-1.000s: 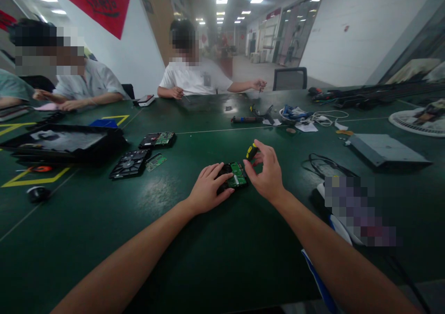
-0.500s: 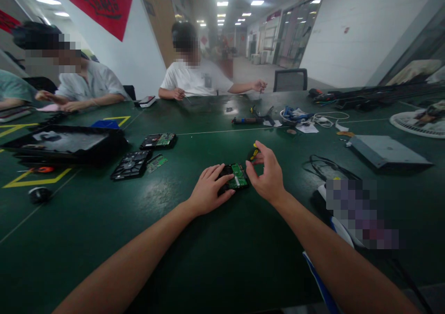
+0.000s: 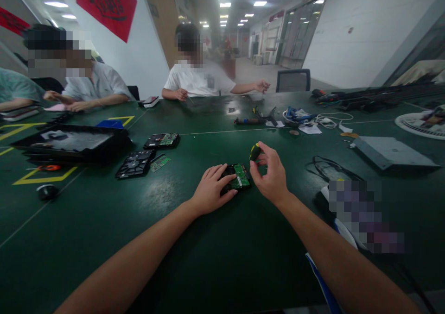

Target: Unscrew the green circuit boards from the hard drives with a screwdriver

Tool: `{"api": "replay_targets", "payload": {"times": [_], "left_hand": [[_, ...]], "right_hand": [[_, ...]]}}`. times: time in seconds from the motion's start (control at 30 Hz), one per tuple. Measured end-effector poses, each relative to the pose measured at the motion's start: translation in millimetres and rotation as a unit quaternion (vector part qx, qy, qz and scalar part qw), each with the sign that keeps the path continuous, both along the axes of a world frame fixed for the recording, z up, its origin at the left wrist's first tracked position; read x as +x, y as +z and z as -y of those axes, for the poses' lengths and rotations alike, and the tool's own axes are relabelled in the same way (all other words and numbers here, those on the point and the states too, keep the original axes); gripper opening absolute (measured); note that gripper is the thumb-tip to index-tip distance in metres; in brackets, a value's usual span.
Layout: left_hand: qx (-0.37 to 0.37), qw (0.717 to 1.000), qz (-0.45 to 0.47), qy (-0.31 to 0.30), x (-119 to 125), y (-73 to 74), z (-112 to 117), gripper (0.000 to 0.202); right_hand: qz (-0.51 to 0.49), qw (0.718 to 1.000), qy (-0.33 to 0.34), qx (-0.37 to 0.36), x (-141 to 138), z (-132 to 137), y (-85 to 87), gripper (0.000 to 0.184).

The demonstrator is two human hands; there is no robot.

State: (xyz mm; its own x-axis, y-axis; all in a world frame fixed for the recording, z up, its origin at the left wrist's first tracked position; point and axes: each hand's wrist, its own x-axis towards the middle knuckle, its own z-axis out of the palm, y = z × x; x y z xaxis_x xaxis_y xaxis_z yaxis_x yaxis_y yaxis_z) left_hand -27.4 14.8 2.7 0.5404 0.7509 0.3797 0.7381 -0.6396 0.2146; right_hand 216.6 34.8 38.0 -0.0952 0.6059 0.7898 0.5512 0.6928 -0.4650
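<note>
One yellow-black handle (image 3: pixel 255 152) has turned, right hand (image 3: pixel 273 175) pinching it; left hand (image 3: pixel 210 189) spread on one drive (image 3: pixel 242 177), two black units (image 3: pixel 135 165) toward ten o'clock.

This looks like an office-style electronics workshop — green worktable (image 3: pixel 215 267), loose circuit board (image 3: pixel 161 163), mesh-backed chair (image 3: pixel 293 80).

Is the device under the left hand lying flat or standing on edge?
Flat: the device shows its green board facing up, with the left hand over its left part.
</note>
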Motion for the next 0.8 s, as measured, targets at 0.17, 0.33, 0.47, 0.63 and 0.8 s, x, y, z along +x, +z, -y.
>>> {"api": "replay_targets", "payload": {"times": [0.17,0.33,0.47,0.63,0.8], "left_hand": [[0.003,1.000,-0.003,-0.003,-0.5,-1.7,-1.2,0.052],[0.006,1.000,-0.005,-0.001,-0.5,-2.7,-1.0,0.052],[0.008,1.000,0.001,-0.004,-0.8,-2.7,-1.3,0.052],[0.008,1.000,-0.002,-0.003,-0.9,-2.0,-0.9,0.052],[0.007,1.000,0.002,-0.002,-0.8,-2.4,-0.5,0.051]], "right_hand": [[-0.017,1.000,-0.006,0.012,-0.2,-1.0,-1.0,0.064],[-0.008,1.000,0.001,0.019,-0.1,-1.2,-0.5,0.062],[-0.014,1.000,-0.015,0.016,-0.7,-0.7,-0.2,0.069],[0.000,1.000,-0.019,0.011,-1.0,0.5,0.3,0.070],[-0.011,1.000,0.001,-0.005,-1.7,0.2,-2.5,0.069]]}}
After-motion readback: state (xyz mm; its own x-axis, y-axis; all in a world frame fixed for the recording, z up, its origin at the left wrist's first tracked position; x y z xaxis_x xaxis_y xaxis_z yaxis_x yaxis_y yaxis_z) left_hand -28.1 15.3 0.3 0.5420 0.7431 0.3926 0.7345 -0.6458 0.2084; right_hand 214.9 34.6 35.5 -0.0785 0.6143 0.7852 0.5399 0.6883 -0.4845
